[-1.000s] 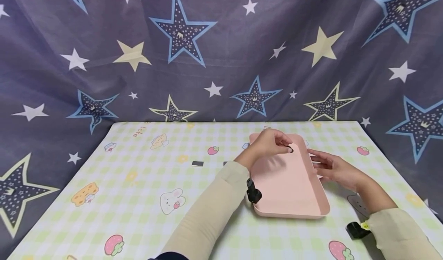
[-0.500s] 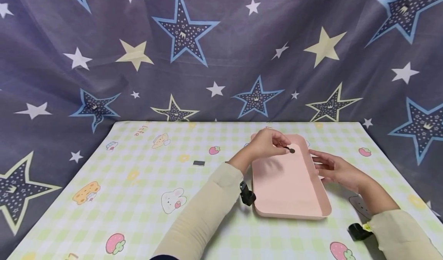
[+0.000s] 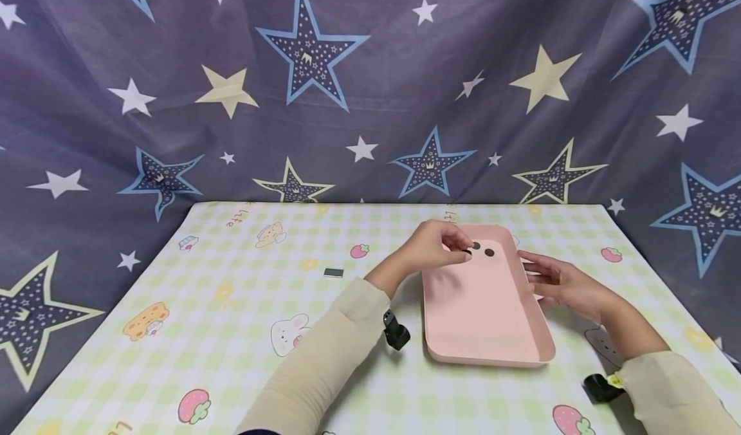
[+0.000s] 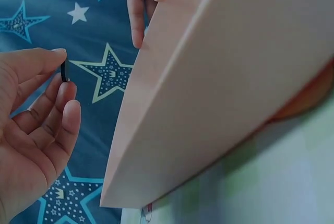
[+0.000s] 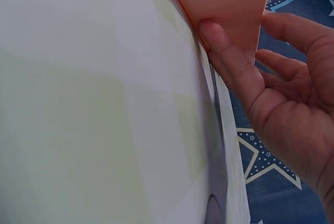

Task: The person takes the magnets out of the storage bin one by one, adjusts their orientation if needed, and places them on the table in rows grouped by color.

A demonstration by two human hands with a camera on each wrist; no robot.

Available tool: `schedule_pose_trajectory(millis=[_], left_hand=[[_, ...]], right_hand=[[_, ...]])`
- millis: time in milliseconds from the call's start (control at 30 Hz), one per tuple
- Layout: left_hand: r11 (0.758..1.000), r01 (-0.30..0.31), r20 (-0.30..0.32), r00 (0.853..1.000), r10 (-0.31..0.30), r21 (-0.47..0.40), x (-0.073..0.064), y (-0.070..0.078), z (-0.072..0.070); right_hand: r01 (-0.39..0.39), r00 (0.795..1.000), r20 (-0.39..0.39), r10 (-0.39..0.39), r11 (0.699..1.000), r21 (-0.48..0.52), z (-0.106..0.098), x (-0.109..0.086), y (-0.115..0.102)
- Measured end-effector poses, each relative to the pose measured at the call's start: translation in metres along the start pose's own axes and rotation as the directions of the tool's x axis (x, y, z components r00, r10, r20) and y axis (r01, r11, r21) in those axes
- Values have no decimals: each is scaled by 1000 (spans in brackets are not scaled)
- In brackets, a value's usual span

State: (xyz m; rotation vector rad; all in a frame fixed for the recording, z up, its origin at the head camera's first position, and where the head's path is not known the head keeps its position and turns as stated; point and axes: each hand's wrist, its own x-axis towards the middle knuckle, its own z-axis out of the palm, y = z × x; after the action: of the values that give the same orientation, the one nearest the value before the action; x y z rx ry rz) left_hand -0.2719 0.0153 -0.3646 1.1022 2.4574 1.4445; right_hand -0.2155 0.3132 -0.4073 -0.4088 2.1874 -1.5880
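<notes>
A pale checked cloth (image 3: 231, 358) covers the desk, and a dark starred curtain (image 3: 370, 87) hangs behind it. On the left part of the cloth lies a small rectangle (image 3: 333, 273), dark with a pale near edge, well apart from both hands. Next comes the left hand (image 3: 434, 248), its sleeve reaching in from the near edge and a small black camera (image 3: 396, 333) at the wrist. Its fingers pinch a black disc (image 4: 64, 71) between thumb and fingertip; in the left wrist view the disc stands edge-on.

The disc is over the far left part of a pink tray (image 3: 483, 319), a shallow box with low walls and rounded corners, its long sides running away from the person. Inside, near the far end, two dark discs (image 3: 483, 249) lie flat on the floor, close together yet apart. The held disc seems clear of the floor, though the head view is too coarse to be sure.

On the right, the right hand (image 3: 564, 287) has its fingers spread along the outside of the tray's right wall, thumb touching it low down. A second camera (image 3: 602, 388) sits at that wrist, above the cloth.
</notes>
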Motion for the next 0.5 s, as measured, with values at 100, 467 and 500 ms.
schedule_pose_trajectory(millis=[100, 467, 500], left_hand=[[1000, 9, -3, 1000, -9, -3, -6, -2, -3], [999, 32, -38, 999, -32, 13, -23, -9, -14], [999, 31, -40, 999, -30, 16, -25, -9, -15]], right_hand=[[0, 1000, -2, 0, 1000, -4, 0, 0, 0], [9, 1000, 1, -9, 1000, 2, 0, -1, 1], [9, 1000, 2, -9, 1000, 3, 0, -1, 1]])
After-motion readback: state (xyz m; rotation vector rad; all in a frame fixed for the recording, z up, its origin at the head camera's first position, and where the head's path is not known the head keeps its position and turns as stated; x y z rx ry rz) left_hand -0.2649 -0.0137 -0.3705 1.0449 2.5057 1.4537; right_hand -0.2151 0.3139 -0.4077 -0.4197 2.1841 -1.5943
